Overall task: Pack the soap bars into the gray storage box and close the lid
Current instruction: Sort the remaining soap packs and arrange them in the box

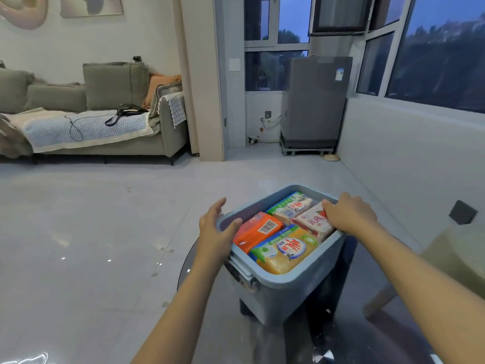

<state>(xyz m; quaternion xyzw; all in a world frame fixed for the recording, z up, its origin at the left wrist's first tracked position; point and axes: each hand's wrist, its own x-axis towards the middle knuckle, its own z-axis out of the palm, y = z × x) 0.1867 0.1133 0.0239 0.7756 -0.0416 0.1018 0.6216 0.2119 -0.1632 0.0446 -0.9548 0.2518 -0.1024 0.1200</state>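
The gray storage box [288,281] stands open on a dark round glass table [346,327]. Inside lie several wrapped soap bars: an orange one [259,229], a yellow one [286,252], a green-and-white one [291,207] and a pink-and-white one [311,222]. My left hand [215,232] grips the box's left rim, thumb over the edge beside the orange bar. My right hand [351,216] lies over the right rim, fingers curled on the pink-and-white bar. No lid is in view.
The table's left edge drops to a pale tiled floor. A light wooden seat [456,261] stands close on the right below a white wall. A sofa [91,122] and a gray appliance [315,101] stand far behind.
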